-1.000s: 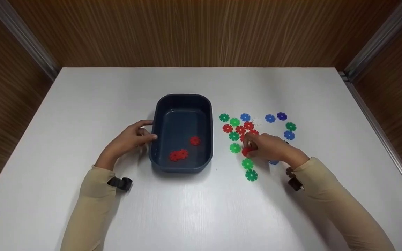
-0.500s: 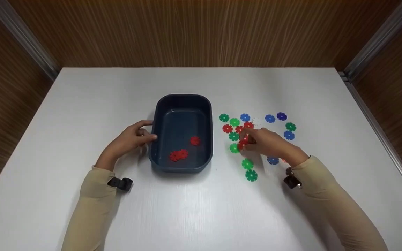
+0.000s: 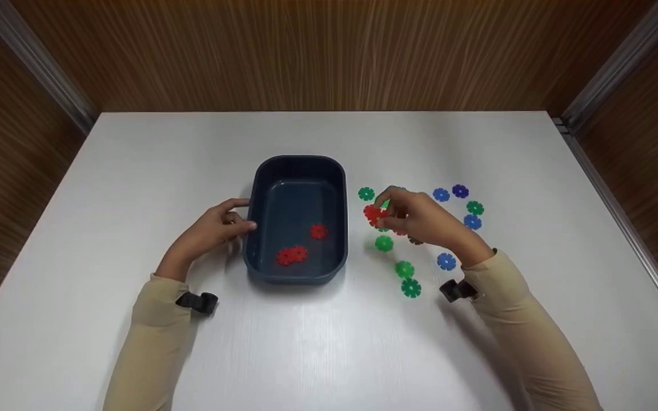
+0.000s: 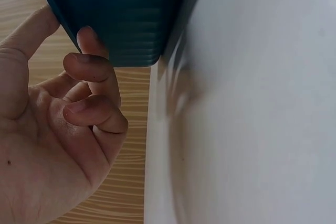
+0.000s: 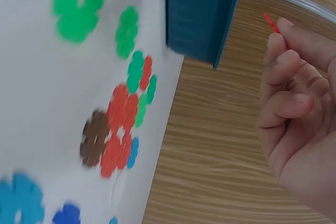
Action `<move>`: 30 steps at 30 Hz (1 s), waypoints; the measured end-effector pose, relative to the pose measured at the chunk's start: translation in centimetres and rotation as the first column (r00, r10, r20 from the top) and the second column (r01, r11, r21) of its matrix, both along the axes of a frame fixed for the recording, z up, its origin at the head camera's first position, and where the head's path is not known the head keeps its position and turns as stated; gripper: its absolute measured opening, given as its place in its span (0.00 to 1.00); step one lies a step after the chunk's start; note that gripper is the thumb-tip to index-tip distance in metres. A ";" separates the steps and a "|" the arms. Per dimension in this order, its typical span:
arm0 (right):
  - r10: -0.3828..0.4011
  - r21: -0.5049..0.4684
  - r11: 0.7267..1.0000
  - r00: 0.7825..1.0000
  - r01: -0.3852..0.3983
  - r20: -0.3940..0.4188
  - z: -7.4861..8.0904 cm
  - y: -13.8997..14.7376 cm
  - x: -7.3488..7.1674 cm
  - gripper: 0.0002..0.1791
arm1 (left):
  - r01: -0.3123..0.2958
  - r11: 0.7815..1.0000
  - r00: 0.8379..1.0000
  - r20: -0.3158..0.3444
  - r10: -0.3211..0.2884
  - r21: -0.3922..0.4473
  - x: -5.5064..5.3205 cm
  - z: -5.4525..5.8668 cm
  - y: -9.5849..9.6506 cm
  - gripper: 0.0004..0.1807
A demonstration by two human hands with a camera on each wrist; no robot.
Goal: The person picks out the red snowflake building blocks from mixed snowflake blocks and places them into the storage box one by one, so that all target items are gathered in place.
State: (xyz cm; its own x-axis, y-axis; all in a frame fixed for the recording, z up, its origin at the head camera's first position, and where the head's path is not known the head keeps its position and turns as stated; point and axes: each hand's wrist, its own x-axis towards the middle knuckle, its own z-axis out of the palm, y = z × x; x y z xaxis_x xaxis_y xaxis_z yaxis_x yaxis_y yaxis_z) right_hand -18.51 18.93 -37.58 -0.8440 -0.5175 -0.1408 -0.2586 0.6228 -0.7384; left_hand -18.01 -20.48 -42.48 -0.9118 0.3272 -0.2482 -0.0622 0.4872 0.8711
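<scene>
On the table [image 3: 300, 354], the bin [image 3: 297, 205] lies lengthwise front-to-back.

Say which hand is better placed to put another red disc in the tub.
Probably the right hand: it pinches a red disc near the tub, while the left hand holds the tub's left side.

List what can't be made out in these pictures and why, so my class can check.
Head view: most of the brown disc, hidden by the right hand.
Right wrist view: whether one red disc or several are pinched, seen edge-on; the light green disc's sharp outline, blurred; the blue disc's full shape, cut off at lower left.
Left wrist view: the tub's inside, hidden by its own wall.
</scene>
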 end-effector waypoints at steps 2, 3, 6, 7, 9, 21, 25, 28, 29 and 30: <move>0.001 -0.024 1.000 1.000 -0.001 -0.023 0.0 -0.6 0.0 0.15 | -0.002 1.000 1.000 0.000 0.002 -0.004 0.0 0.0 0.0 0.33; 0.001 -0.040 0.999 1.000 -0.002 -0.031 0.0 -1.0 0.0 0.15 | -0.003 1.000 1.000 0.000 0.003 -0.003 -0.1 0.0 0.0 0.33; 0.008 -0.090 0.996 0.999 -0.012 -0.052 -0.1 -2.0 0.0 0.14 | -0.004 1.000 1.000 0.005 0.004 0.002 -0.1 0.0 0.0 0.33; 0.011 -0.104 0.994 0.998 -0.017 -0.056 -0.1 -2.3 0.0 0.14 | -0.004 1.000 1.000 0.006 0.004 0.001 -0.1 0.0 0.0 0.33; 0.014 -0.127 0.992 0.998 -0.021 -0.058 -0.1 -2.9 0.1 0.14 | -0.003 1.000 1.000 0.008 0.003 0.001 -0.1 0.1 0.0 0.33; 0.001 -0.263 0.965 1.000 0.001 0.007 -0.2 -5.6 0.0 0.15 | -0.007 1.000 1.000 0.015 0.007 -0.006 -0.2 0.0 0.0 0.33; 0.007 -0.301 0.953 1.000 0.002 0.029 -0.5 -6.2 -0.2 0.15 | -0.011 1.000 1.000 0.009 0.011 -0.007 -0.2 0.0 0.0 0.33; 0.014 -0.337 0.941 0.999 0.000 0.040 -0.8 -6.6 -0.3 0.15 | -0.010 1.000 1.000 0.003 0.010 -0.001 -0.3 -0.1 0.1 0.33; 0.015 -0.350 0.937 0.999 0.000 0.040 -1.0 -6.7 -0.4 0.15 | -0.010 1.000 1.000 0.002 0.010 0.000 -0.3 -0.1 0.1 0.33; 0.015 -0.362 0.932 0.999 0.001 0.040 -1.1 -6.8 -0.5 0.15 | -0.008 1.000 1.000 0.001 0.008 0.001 -0.3 -0.1 0.1 0.33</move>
